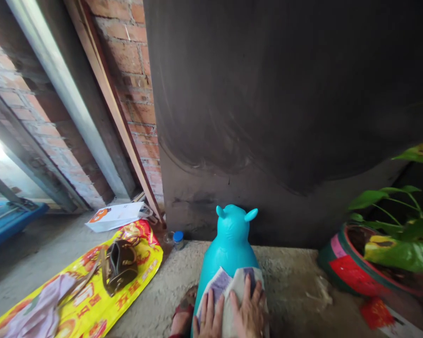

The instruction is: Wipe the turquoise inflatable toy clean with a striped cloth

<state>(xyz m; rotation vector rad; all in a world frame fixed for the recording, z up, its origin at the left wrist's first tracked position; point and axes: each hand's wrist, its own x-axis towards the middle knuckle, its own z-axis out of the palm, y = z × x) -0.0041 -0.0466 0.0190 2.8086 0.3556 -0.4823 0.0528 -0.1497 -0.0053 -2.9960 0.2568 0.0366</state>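
A turquoise inflatable animal toy [230,239] with two small ears stands on the concrete floor in front of me, facing a dark wall. A pale cloth [232,281] with purple patches lies draped over its back. My left hand [208,317] presses flat on the left part of the cloth, fingers spread. My right hand [248,310] lies flat on the right part of the cloth, next to the left hand. A foot in a sandal [183,314] shows just left of the toy.
A yellow and red printed sack [127,286] lies on the floor at left, with a brown sandal [121,265] and pink cloth [45,310] on it. A small blue-capped jar [178,238] stands by the wall. A potted plant [370,263] stands right. Brick wall and planks lean behind.
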